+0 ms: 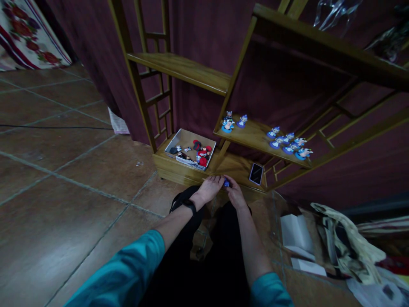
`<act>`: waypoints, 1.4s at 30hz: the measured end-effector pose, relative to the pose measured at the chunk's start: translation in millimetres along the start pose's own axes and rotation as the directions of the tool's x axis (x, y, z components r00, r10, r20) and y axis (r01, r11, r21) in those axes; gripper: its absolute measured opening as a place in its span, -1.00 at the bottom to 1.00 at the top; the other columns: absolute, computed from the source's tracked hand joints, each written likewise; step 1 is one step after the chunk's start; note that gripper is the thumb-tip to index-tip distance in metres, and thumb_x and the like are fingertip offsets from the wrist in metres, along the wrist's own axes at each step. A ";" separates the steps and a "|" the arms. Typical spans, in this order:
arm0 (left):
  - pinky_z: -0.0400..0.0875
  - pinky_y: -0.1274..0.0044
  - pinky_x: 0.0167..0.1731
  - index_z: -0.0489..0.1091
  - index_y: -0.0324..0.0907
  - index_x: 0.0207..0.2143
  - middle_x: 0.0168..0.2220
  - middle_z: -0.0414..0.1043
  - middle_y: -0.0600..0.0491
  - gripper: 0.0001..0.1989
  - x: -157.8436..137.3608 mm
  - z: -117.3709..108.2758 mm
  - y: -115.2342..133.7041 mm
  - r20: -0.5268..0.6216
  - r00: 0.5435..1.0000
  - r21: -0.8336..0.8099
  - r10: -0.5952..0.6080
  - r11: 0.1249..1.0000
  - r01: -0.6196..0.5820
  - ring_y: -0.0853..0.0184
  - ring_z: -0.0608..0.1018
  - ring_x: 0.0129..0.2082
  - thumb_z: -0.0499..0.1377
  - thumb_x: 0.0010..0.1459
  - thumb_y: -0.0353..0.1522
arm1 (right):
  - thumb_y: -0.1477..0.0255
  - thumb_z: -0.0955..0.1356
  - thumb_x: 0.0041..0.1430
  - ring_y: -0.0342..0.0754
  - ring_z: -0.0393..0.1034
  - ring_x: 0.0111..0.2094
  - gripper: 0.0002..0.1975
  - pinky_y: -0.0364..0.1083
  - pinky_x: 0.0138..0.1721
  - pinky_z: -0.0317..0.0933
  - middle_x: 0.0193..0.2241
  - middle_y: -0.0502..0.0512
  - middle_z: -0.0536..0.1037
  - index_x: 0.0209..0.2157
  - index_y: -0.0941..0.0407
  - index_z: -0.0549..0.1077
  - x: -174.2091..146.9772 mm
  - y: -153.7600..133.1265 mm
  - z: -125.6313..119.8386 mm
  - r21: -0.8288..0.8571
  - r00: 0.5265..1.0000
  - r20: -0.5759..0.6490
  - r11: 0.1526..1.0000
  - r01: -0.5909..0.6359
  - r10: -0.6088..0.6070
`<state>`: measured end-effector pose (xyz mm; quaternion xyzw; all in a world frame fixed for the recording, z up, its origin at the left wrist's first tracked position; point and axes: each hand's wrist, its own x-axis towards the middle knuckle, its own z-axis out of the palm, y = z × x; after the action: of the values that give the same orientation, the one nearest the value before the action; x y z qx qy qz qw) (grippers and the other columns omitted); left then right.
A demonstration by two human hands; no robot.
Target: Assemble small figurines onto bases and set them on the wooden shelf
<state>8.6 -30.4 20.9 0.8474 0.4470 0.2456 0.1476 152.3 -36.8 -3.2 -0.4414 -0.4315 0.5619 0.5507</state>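
Between my fingertips is a small blue-purple figurine (226, 183), partly covered by the fingers. My left hand (212, 187) pinches it from the left, and my right hand (234, 192) closes round it from the right. Both hands are in front of the low shelf, above my knees. Up and to the left, an open cardboard box (179, 137) holds several small figures and red and black pieces. On the raised shelf (252, 133) stand several blue and white figurines on round bases, such as one figurine (242, 121) near its left end.
A phone (256, 174) lies on the low shelf at the right. White boxes (297, 234) and a cream cloth bag (348, 243) are on the tiled floor at the right. Shelf uprights and an upper board (182, 70) surround the work area.
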 end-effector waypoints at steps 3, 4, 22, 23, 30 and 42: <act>0.20 0.40 -0.12 0.17 -0.23 0.01 -0.15 0.33 -0.16 -0.61 1.2 -1.1 -1.7 0.007 0.999 -0.076 -0.051 0.996 0.052 0.15 0.41 -0.14 0.02 0.08 -0.49 | 0.52 0.37 -0.23 -0.01 0.29 -0.05 -0.51 -0.01 0.01 0.13 -0.10 0.02 0.47 -0.13 0.03 0.42 -0.2 -0.6 0.2 0.040 1.000 0.007 0.999 -0.025 0.024; 0.22 0.41 -0.14 0.18 -0.21 0.01 -0.13 0.33 -0.15 -0.59 1.9 -1.4 -2.6 0.012 0.997 -0.114 -0.072 0.991 0.073 0.16 0.42 -0.15 0.04 0.07 -0.49 | 0.51 0.38 -0.22 -0.01 0.31 -0.07 -0.51 -0.02 -0.01 0.14 -0.11 0.03 0.48 -0.13 0.04 0.42 -0.2 -0.8 0.4 0.058 0.999 0.010 0.998 -0.036 0.036; 0.33 0.57 -0.41 0.43 -0.27 -0.28 -0.39 0.46 0.01 -0.69 21.4 11.5 -30.1 0.296 0.934 -0.862 -0.201 0.364 0.352 0.36 0.47 -0.41 0.24 -0.08 -0.27 | 0.38 0.46 -0.23 -0.02 0.43 -0.19 -0.59 -0.01 -0.09 0.23 -0.25 0.09 0.55 -0.23 0.11 0.46 5.3 3.8 -1.5 0.194 0.993 -0.015 0.974 -0.116 0.121; 0.33 0.57 -0.40 0.43 -0.27 -0.27 -0.39 0.46 0.00 -0.68 21.4 11.6 -30.4 0.304 0.930 -0.867 -0.207 0.345 0.360 0.36 0.47 -0.40 0.25 -0.09 -0.27 | 0.37 0.47 -0.25 -0.02 0.43 -0.19 -0.58 -0.01 -0.10 0.23 -0.26 0.09 0.56 -0.23 0.12 0.46 6.4 5.1 -2.3 0.192 0.992 -0.021 0.974 -0.121 0.127; 0.34 0.54 -0.33 0.43 -0.26 -0.25 -0.31 0.47 -0.03 -0.63 21.8 13.6 -32.7 0.326 0.914 -0.879 -0.243 0.278 0.388 0.34 0.48 -0.31 0.29 -0.14 -0.28 | 0.38 0.47 -0.27 -0.01 0.43 -0.19 -0.58 0.00 -0.09 0.24 -0.26 0.08 0.56 -0.25 0.11 0.47 7.1 5.2 -1.1 0.208 0.993 -0.026 0.972 -0.107 0.114; 0.29 0.53 -0.32 0.39 -0.27 -0.35 -0.48 0.43 0.08 -0.62 24.6 21.6 -37.1 0.253 0.903 -0.880 -0.348 0.306 0.364 0.40 0.44 -0.45 0.35 -0.28 -0.31 | 0.40 0.49 -0.30 -0.01 0.43 -0.20 -0.61 -0.01 -0.07 0.21 -0.28 0.10 0.56 -0.30 0.13 0.49 8.4 1.7 -0.7 0.261 0.986 -0.049 0.955 -0.142 0.160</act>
<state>6.8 10.1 -7.7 0.5074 0.4128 0.4038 0.6396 152.5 -28.4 -5.2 -0.4173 -0.3008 0.6377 0.5734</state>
